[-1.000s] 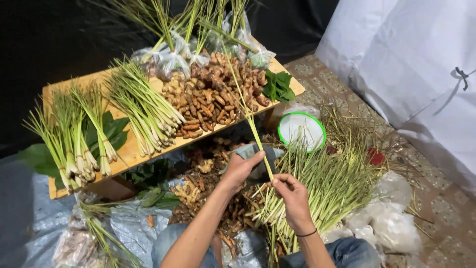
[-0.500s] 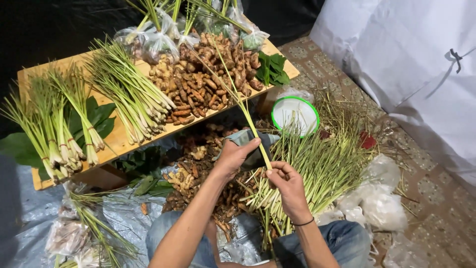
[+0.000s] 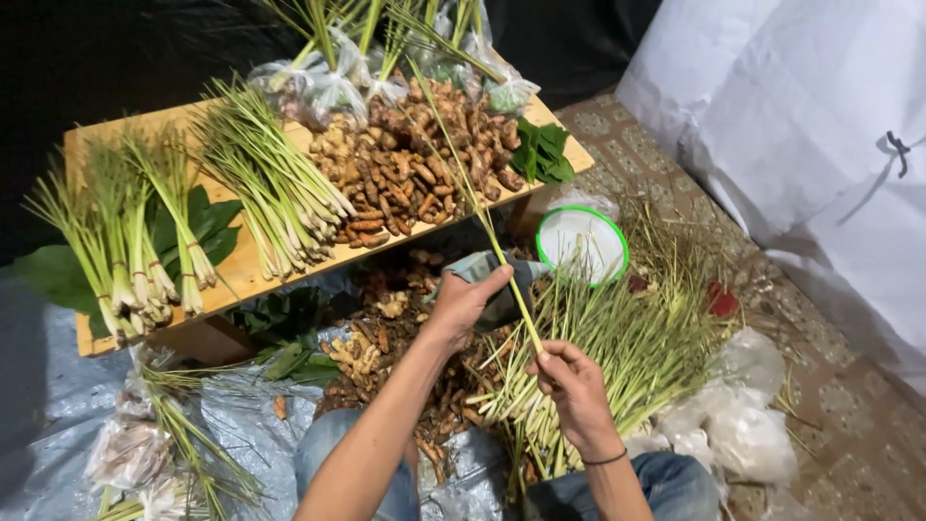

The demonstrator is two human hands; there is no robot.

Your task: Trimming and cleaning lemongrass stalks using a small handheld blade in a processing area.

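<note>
Head view: the right hand (image 3: 577,386) has its grip clenched around the lower end of a single lemongrass stalk (image 3: 482,207), thumb and fingers pinching it just above the fist. The left hand (image 3: 465,301) grasps the same stalk a little higher, fingers curled round it, and seems also to press a grey-green folded thing against its palm — what that is cannot be told. The stalk's long axis runs from the right hand, at about five o'clock in the picture, up toward eleven o'clock, its thin tip crossing over the wooden bench (image 3: 260,275). The right hand sits nearer the thick root end; the left is nearer the leafy length.

On the bench, from nine o'clock toward one o'clock, lie tied bundles of lemongrass (image 3: 145,241), a heap of brown roots (image 3: 405,178), and dark green leaves (image 3: 542,152), with clear bags of greens (image 3: 318,82) at twelve. Below the hands a loose pile of lemongrass (image 3: 627,357) spreads over the floor toward three o'clock, beside a white bowl with a green rim (image 3: 582,246). More roots (image 3: 386,338) lie on plastic sheeting — between the bench and the person's knees.
</note>
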